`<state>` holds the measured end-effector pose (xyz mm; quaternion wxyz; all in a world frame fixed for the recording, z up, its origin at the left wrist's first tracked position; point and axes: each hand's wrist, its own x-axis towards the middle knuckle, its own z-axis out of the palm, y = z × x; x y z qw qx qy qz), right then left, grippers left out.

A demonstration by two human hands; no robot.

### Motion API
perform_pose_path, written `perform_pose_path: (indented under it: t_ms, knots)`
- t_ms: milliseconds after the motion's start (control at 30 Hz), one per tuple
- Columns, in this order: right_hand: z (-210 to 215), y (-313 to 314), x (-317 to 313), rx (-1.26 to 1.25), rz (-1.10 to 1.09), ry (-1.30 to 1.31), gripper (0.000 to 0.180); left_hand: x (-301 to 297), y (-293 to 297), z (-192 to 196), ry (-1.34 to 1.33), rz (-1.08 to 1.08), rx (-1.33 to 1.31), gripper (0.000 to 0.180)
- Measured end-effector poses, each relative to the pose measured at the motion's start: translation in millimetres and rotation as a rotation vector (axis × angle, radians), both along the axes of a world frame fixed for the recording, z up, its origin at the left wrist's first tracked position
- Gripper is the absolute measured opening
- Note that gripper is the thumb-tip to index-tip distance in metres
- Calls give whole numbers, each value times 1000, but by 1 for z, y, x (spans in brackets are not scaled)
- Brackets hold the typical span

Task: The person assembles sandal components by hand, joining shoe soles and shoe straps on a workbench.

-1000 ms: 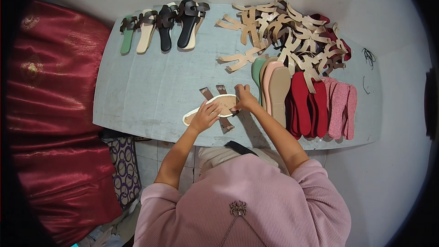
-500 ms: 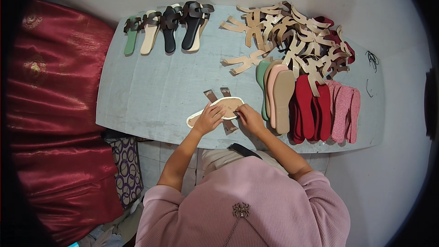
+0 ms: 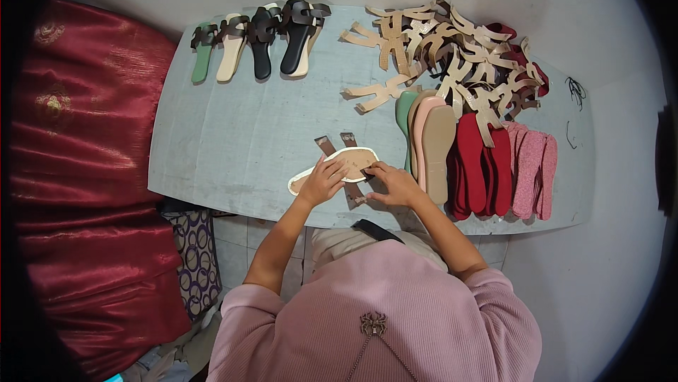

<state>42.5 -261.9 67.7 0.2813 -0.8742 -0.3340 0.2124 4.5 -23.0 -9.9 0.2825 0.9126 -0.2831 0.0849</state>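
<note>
A sandal insole [image 3: 361,158], tan with a white rim, lies bottom side up on the table in front of me. Beneath it is a brown strap; two of its ends [image 3: 325,144] stick out past the far edge, and another [image 3: 354,193] shows on the near side. My left hand [image 3: 325,179] rests on the insole's middle with fingers lying across it. With its fingers at the right near edge, my right hand [image 3: 392,184] presses a dark strap end [image 3: 366,173] folded over the insole. Its thumb is spread apart, beside the near strap end.
Right of my hands stand green, tan and pink soles [image 3: 438,149], red soles [image 3: 470,163] and pink speckled pieces [image 3: 531,170]. Behind them is a heap of cut straps [image 3: 459,46]. Several finished sandals [image 3: 295,36] line the far left. A red curtain [image 3: 92,170] hangs at left.
My right hand has opened out: its thumb has moved down and away from the fingers, toward the near strap end. My left hand stays on the insole.
</note>
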Motion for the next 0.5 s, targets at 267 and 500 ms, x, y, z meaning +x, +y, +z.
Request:
perform_pose_path:
  t_ms: [267,500]
  knots:
    - [-4,-1,6,-28,27,15,60,0,0,1,4,3,-4,35]
    - [-10,13,-2,67,-150,-51,48,-2,0,5,17,10,-10,36]
